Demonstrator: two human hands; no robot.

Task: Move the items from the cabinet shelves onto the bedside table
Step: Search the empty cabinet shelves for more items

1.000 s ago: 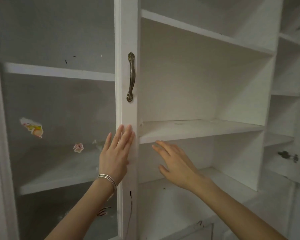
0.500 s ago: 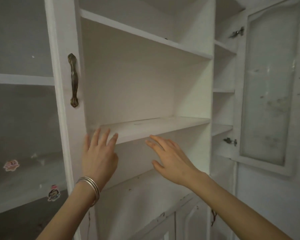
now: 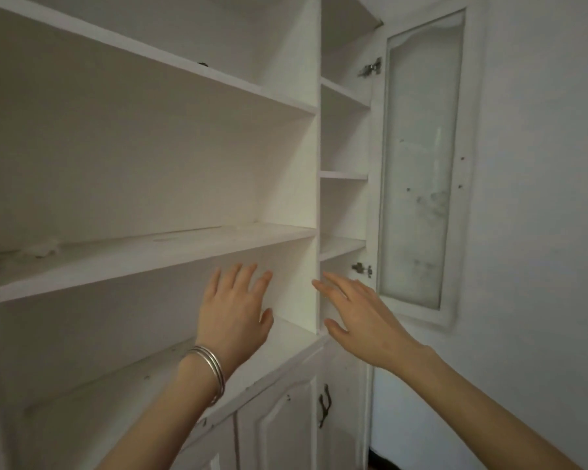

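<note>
A white cabinet fills the view, with its wide middle shelf [image 3: 143, 262] bare apart from dust. My left hand [image 3: 235, 310], silver bangles at the wrist, is raised with fingers straight in front of the compartment below that shelf. My right hand [image 3: 360, 313] is also flat and held up, at the upright divider [image 3: 318, 198] between the wide section and the narrow right section. Neither hand holds anything. A small dark object [image 3: 202, 64] sits at the edge of the upper shelf. No bedside table is in view.
A glass-panelled door [image 3: 418, 164] stands swung out on the right, hinged beside the narrow shelves [image 3: 342, 247]. Lower cabinet doors with a dark handle [image 3: 325, 405] are closed below. A plain white wall [image 3: 540, 232] lies to the right.
The view has swung right, from the left glass door with stickers to the open right door. Both hands moved right along the cabinet, still flat and holding nothing.
</note>
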